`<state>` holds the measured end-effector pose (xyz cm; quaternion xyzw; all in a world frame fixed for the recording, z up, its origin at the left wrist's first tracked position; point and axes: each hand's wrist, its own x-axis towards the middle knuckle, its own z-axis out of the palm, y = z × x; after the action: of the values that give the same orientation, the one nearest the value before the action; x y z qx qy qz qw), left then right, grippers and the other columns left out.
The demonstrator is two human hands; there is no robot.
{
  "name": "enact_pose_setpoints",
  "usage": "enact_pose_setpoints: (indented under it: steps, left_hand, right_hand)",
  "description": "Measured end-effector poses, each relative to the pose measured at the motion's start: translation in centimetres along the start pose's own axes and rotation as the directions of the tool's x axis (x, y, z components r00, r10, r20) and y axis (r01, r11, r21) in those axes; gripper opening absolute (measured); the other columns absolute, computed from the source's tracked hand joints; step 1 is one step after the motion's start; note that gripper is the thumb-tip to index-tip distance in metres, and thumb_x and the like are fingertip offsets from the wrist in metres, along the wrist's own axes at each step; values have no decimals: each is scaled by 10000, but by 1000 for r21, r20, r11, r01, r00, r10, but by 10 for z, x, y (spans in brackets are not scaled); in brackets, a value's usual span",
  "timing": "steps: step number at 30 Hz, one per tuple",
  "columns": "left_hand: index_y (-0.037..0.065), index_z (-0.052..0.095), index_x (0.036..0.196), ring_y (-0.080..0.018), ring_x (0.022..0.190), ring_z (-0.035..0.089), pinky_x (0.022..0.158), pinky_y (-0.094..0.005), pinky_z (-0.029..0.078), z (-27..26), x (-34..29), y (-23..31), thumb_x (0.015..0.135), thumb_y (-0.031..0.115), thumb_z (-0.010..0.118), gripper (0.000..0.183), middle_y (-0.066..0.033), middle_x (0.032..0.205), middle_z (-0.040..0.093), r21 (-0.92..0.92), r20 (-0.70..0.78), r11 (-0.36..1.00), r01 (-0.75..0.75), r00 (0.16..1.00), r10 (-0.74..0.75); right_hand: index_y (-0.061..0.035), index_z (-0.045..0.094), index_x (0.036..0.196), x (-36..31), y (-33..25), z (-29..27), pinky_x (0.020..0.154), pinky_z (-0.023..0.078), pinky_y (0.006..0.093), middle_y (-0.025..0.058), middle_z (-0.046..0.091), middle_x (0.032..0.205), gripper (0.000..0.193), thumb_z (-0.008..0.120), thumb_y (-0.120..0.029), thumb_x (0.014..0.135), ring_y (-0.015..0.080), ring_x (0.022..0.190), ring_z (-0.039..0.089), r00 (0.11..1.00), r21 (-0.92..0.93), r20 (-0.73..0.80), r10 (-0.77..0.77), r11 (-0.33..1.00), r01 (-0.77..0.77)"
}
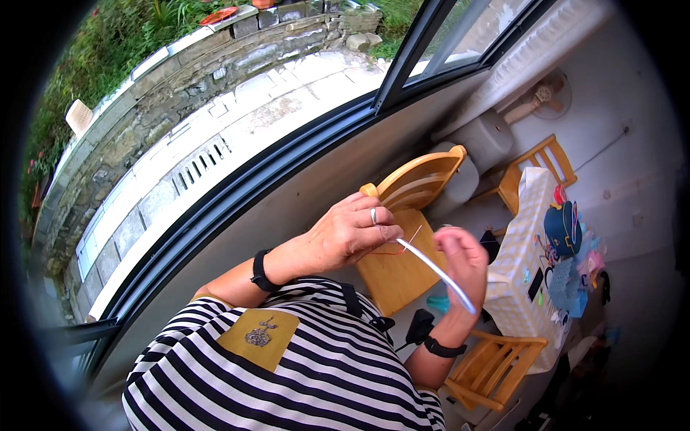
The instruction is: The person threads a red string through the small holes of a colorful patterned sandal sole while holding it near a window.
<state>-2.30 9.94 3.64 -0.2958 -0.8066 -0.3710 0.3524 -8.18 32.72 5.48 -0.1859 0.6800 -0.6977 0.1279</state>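
My left hand (352, 228), with a ring on one finger, is closed around one end of a slim white strip (437, 271). The strip slants down to the right, and its far end passes in front of my right palm. Thin orange-red thread (405, 249) shows beside my left fingertips, partly hidden behind them. My right hand (463, 262) is raised to the right of the strip, fingers curled in and slightly blurred. Whatever the right fingers pinch is too small to make out. Dark bands circle both wrists.
Beyond my hands stands a wooden chair (402, 276). At right, a table with a checked cloth (535, 188) holds a dark teal bag (563, 228) and small items. Another wooden chair (496, 368) stands lower right. A window frame (266, 154) runs along the left, with a paved yard outside.
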Motion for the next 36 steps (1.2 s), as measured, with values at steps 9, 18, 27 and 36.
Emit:
enact_pose_setpoints:
  steps: [9, 18, 27, 36]
  left_hand:
    - [32, 653, 935, -253, 834, 572, 743, -360, 463, -14, 2, -7, 730, 74, 689, 213, -77, 868, 589, -54, 171, 999, -6, 985, 15]
    - [-31, 652, 923, -196, 772, 590, 678, -291, 469, -12, -9, -5, 898, 93, 584, 143, -108, 843, 610, -540, 173, 765, 351, 936, -307]
    - [-40, 651, 929, -98, 835, 553, 750, -248, 443, -29, -11, -11, 902, 117, 591, 170, -42, 898, 610, -816, 172, 360, 451, 786, -594]
    - [2, 509, 1060, -132, 723, 483, 692, -248, 459, -133, -59, -73, 933, 112, 528, 169, -41, 844, 504, -963, -270, 214, -164, 583, -767]
  right_hand:
    - [18, 596, 897, -11, 0, 57, 762, 438, 217, 39, 563, 893, 35, 575, -9, 891, 97, 834, 534, 989, 217, 145, 34, 974, -65]
    - [-83, 483, 970, 8, 8, 11, 586, 412, 151, -31, 461, 703, 100, 516, -178, 966, 41, 571, 437, 978, 832, 207, -12, 528, -170]
    - [-27, 435, 1035, 2, 4, -20, 492, 419, 171, 40, 458, 794, 121, 498, -22, 932, 75, 617, 384, 993, 949, 111, 28, 295, -115]
    - [-20, 397, 968, -61, 2, -167, 616, 474, 246, 31, 333, 697, 91, 459, 32, 926, 109, 606, 343, 942, 866, -327, 76, 422, 267]
